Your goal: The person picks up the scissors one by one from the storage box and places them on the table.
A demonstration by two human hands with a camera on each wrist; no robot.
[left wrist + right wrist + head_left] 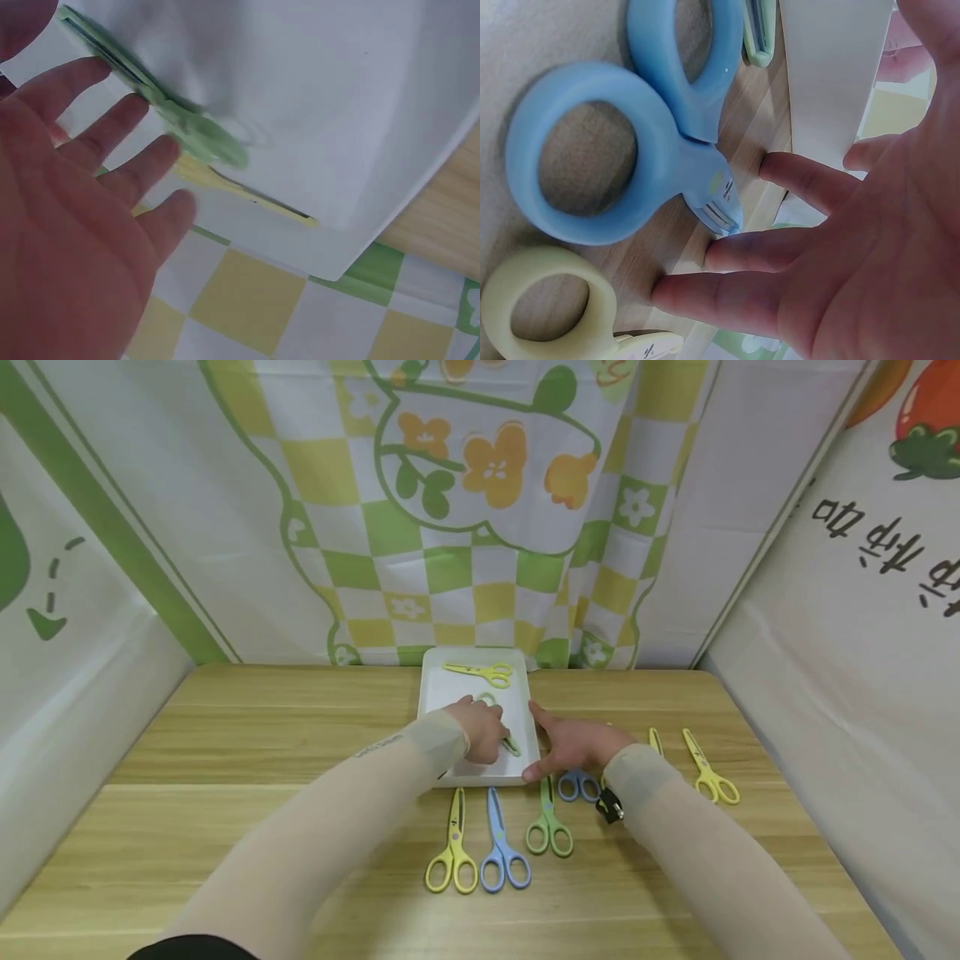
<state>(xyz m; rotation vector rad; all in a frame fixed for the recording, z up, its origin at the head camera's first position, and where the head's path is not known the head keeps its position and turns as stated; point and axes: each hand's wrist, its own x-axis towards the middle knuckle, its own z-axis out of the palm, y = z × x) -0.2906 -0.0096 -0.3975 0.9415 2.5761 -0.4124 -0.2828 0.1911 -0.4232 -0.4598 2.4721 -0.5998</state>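
Observation:
A white tray (517, 766) stands on the table against the curtain. Inside it my left hand (482, 731) reaches down over green scissors (180, 124), fingertips along their side and thumb near the blade tip. Beyond them in the tray lie yellow scissors (495, 674). My right hand (581, 743) has its fingers spread at the tray's right side, with thumb and forefinger at the wall and the other fingertips down by the table. Close under that hand are small blue scissors (664, 135), and a yellow-handled pair (551, 304) lies next to them.
In front of the tray lie yellow scissors (452, 847), blue scissors (500, 847) and green scissors (549, 827), handles toward me. Another yellow pair (708, 772) is on the right of the wooden table (285, 727). A checked curtain (442, 602) hangs behind.

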